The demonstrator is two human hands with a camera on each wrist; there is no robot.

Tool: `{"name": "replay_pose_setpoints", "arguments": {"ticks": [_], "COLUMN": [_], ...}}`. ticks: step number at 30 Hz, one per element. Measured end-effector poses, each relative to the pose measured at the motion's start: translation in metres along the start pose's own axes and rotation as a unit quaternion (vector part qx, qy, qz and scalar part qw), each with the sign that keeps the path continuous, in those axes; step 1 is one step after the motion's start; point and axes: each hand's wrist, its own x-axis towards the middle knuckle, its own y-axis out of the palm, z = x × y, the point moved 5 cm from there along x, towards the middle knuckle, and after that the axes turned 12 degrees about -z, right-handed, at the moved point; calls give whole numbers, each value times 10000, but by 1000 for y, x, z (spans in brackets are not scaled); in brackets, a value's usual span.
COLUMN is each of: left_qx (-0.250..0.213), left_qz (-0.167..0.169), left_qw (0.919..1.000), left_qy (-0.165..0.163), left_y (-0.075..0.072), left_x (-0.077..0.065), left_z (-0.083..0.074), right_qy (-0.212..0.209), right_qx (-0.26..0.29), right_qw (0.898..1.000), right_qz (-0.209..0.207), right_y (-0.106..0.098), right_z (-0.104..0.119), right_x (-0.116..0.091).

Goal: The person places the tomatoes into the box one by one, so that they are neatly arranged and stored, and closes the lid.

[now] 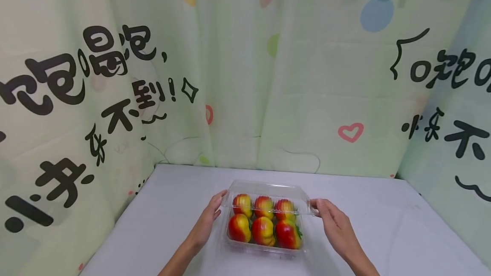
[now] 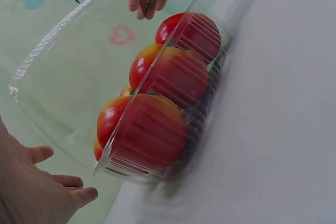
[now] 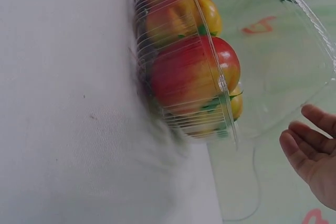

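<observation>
A clear plastic clamshell box [image 1: 255,246] sits on the table, holding several red-and-yellow fruits [image 1: 238,228] in two rows. Its hinged lid [image 1: 270,187] is raised and tilted, overlapping the back row in the head view. My left hand [image 1: 205,220] is at the lid's left edge, fingertips right against it; the left wrist view shows those fingers spread. On the opposite side, my right hand [image 1: 338,224] has its fingertips at the lid's right corner. Its fingers [image 3: 310,137] look extended and only slightly bent in the right wrist view. Green leaf bits [image 3: 212,103] show beside one fruit.
The white table [image 1: 153,225] surrounds the box on all sides. Behind it and at both sides hangs a pale green curtain [image 1: 234,76] printed with black lettering, hearts and dots.
</observation>
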Motion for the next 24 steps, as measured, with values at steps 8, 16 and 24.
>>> {"name": "replay_pose_setpoints", "arguments": {"ticks": [8,16,24], "left_qx": [68,429,401], "left_qz": [44,15,-57], "left_qw": [9997,9988,9990], "left_qy": [-216,-229,-165], "left_y": [1,1,-2], "left_x": [-5,-11,-17], "left_z": [7,13,17], "right_qy": [561,831,929], "right_qx": [-140,-286,-123], "right_qw": [9980,9945,9927], "right_qz": [271,574,760], "right_y": [2,7,8], "right_z": [-5,-7,-12], "right_x": [-7,-14,-21]}}
